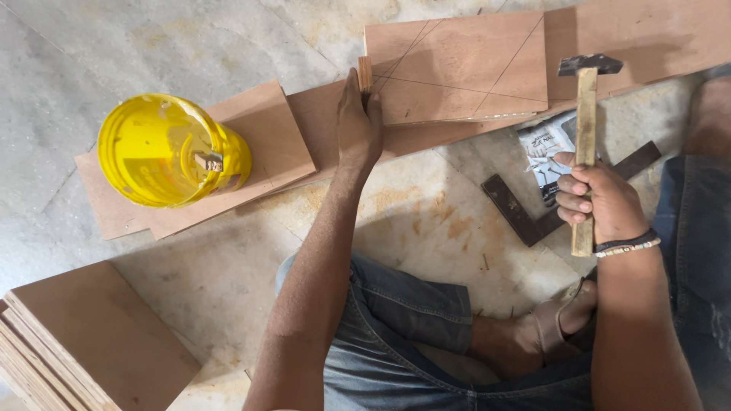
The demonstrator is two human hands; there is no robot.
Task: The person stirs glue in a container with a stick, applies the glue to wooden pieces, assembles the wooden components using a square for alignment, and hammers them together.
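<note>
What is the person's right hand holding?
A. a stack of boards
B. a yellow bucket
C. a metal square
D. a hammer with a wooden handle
D: the right hand is wrapped around the wooden handle of a hammer, its dark metal head raised over the plywood, while the left hand steadies a small wooden block.

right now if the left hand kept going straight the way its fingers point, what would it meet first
The left hand already touches the small wood block at the edge of the marked plywood panel; going on, it would likely press that block.
</note>
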